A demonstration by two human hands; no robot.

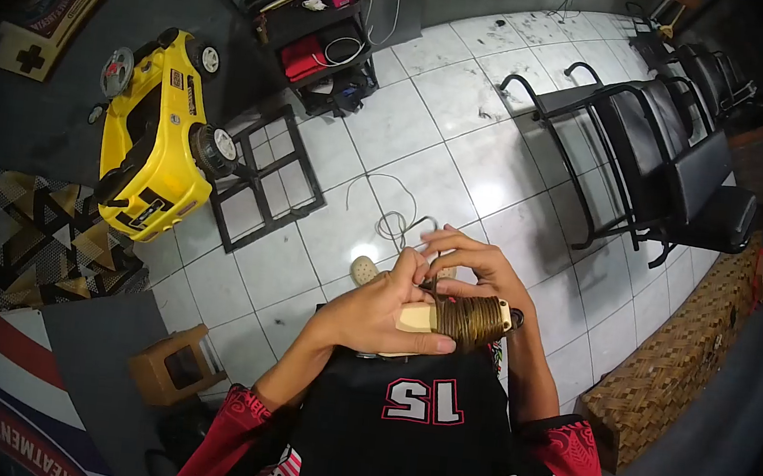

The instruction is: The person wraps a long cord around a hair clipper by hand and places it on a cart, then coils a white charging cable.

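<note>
My left hand (376,307) is closed around a cream device (417,317) that looks like a hair clipper, its thumb laid along the near side. Brownish cord (468,320) is wound in many tight turns about the middle of the body. A dark loop sticks out at the right end. Fingers of my right hand (479,265) are bent and pinched above the windings, close to the left fingertips, on the cord. Loose cord (392,226) hangs beyond the hands in thin curls over the floor. The exact pinch point is partly hidden by the fingers.
A yellow toy car (155,135) and a black metal frame (271,178) stand at left. Behind them is a black trolley (314,36) with items. Black padded chairs (660,156) stand right, above a woven panel (656,369). A cardboard box (171,366) sits lower left.
</note>
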